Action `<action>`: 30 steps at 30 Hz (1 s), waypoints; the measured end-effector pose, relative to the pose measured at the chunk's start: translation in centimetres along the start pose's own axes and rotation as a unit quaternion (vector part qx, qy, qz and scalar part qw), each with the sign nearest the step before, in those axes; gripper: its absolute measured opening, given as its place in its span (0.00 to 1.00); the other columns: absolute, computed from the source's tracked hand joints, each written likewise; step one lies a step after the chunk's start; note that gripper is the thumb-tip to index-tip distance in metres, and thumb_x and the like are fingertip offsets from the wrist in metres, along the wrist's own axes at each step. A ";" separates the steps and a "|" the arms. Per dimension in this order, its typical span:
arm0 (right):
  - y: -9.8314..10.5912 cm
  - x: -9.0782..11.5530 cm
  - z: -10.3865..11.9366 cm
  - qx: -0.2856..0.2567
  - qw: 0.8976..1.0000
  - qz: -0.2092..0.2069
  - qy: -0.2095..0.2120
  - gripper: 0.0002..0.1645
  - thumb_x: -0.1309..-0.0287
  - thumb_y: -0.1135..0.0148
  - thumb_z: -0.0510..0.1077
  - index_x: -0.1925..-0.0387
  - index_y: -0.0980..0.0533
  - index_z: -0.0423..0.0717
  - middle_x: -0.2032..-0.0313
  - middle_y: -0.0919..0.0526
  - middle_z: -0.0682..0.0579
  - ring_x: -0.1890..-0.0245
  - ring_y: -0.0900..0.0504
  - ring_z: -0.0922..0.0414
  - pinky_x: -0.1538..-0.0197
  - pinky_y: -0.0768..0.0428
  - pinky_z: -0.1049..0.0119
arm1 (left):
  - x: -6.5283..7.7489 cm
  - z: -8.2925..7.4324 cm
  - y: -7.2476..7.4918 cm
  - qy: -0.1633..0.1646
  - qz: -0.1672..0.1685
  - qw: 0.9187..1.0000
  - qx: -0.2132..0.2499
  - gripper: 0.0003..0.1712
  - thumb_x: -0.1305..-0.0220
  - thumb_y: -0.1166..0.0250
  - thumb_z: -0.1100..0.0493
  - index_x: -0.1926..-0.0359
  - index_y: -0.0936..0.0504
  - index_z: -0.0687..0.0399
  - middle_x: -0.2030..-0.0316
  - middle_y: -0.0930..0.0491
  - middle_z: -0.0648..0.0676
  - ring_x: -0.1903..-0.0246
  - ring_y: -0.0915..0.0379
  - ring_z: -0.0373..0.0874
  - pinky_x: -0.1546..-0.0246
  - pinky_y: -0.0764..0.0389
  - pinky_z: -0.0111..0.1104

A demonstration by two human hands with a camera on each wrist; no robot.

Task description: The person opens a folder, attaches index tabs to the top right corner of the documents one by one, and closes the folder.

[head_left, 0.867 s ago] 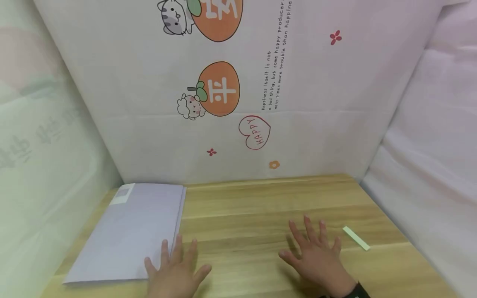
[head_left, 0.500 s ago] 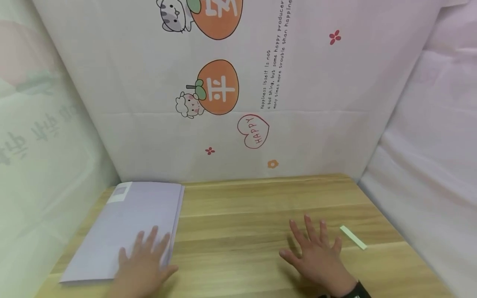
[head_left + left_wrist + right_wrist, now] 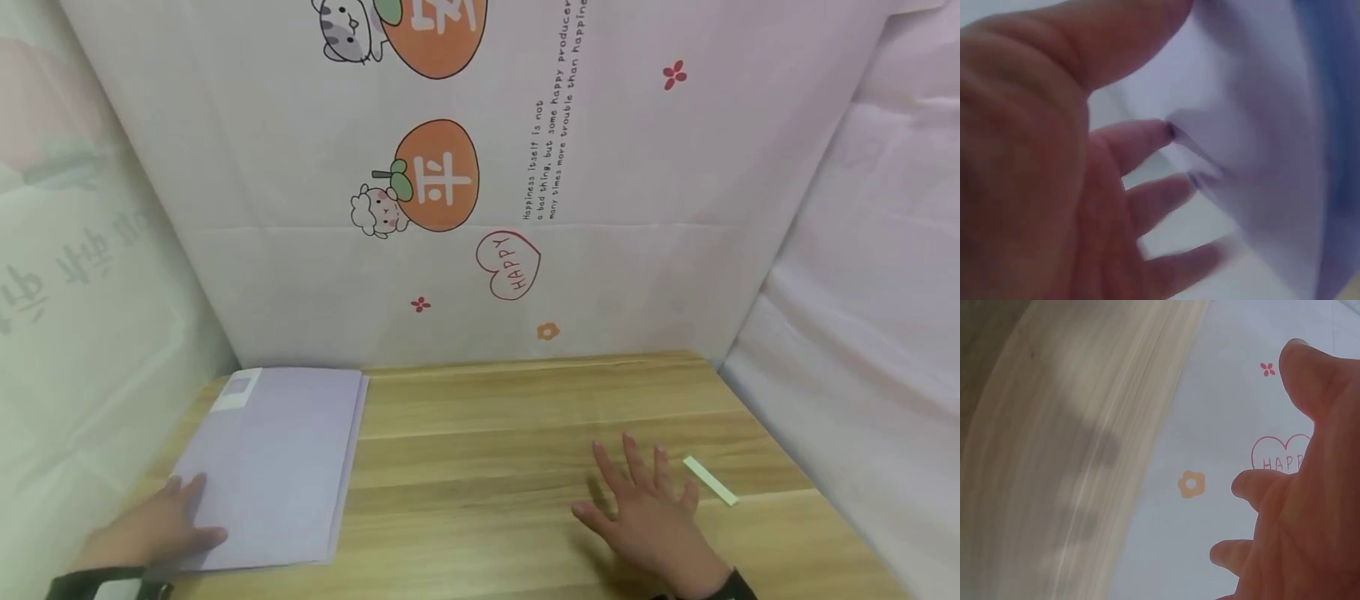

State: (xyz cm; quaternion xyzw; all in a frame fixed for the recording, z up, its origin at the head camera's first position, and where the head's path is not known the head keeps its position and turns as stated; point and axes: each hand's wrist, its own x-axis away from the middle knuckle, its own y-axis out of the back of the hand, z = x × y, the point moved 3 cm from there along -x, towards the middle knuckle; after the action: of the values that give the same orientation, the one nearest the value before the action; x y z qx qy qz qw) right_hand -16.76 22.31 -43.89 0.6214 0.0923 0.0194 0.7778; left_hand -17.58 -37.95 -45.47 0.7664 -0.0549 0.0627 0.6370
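Note:
A pale lavender folder (image 3: 277, 467) with a white label at its far left corner lies on the left of the table. My left hand (image 3: 161, 525) is at its near left edge, thumb over the cover. In the left wrist view two fingertips meet the edge of the folder (image 3: 1272, 187), and the cover looks creased there; the hand seems to hold that edge. My right hand (image 3: 652, 525) has its fingers spread over the right part of the table and holds nothing. Just to its right lies a thin pale green strip (image 3: 710, 481).
The wooden table (image 3: 465, 467) is bounded by a printed white cloth (image 3: 615, 275) at the back. Pale cloths also hang at the left (image 3: 97, 350) and right sides (image 3: 862, 333).
My left hand has swept left across the folder, from its right edge to its near left edge. The right hand has shifted slightly right in view, fingers still spread.

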 end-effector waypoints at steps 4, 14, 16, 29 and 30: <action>0.1 0.1 -0.3 -0.004 1.000 0.003 -0.004 0.52 0.40 0.53 0.79 0.23 0.42 0.57 0.25 0.54 0.36 0.30 0.63 0.24 0.47 0.64 0.16 | 0.1 0.3 -0.7 -0.025 0.005 1.000 -0.008 0.58 0.49 0.28 0.34 0.39 0.34 0.83 0.43 0.41 0.88 0.43 0.42 0.83 0.51 0.33 0.67; 0.1 0.3 -0.9 -0.007 1.000 0.009 -0.010 0.53 0.40 0.52 0.79 0.23 0.44 0.55 0.25 0.55 0.33 0.31 0.63 0.22 0.50 0.66 0.15 | -0.1 -0.3 -0.3 -0.011 0.009 0.999 -0.033 0.57 0.54 0.27 0.32 0.41 0.28 0.78 0.45 0.37 0.87 0.47 0.36 0.82 0.54 0.31 0.67; 0.0 0.3 -0.9 -0.007 1.000 0.009 -0.008 0.53 0.40 0.52 0.79 0.23 0.43 0.55 0.25 0.54 0.33 0.31 0.62 0.22 0.50 0.65 0.15 | -0.3 -0.4 -0.5 -0.005 0.021 0.999 -0.033 0.58 0.55 0.27 0.31 0.41 0.28 0.78 0.45 0.37 0.87 0.47 0.36 0.82 0.54 0.31 0.67; -1.2 0.7 -0.4 0.011 1.000 -0.004 -0.002 0.48 0.40 0.50 0.78 0.29 0.32 0.54 0.26 0.46 0.38 0.31 0.53 0.24 0.49 0.57 0.15 | 0.0 -2.0 -0.8 -0.004 0.015 0.999 -0.039 0.58 0.55 0.27 0.32 0.41 0.29 0.79 0.44 0.38 0.87 0.45 0.37 0.81 0.54 0.31 0.68; -1.2 0.6 -0.3 0.012 1.000 -0.002 -0.002 0.48 0.40 0.50 0.78 0.28 0.32 0.54 0.26 0.47 0.38 0.31 0.53 0.24 0.49 0.57 0.15 | 0.0 -2.0 -0.8 -0.004 0.012 0.999 -0.041 0.58 0.54 0.27 0.32 0.41 0.29 0.79 0.44 0.38 0.87 0.45 0.38 0.82 0.54 0.32 0.68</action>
State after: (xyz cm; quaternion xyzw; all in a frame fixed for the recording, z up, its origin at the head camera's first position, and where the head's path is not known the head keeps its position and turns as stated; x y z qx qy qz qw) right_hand -16.32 22.42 -45.23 0.6304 0.0918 0.0158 0.7706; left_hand -17.46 -35.83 -45.86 0.7394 -0.0695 0.0649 0.6665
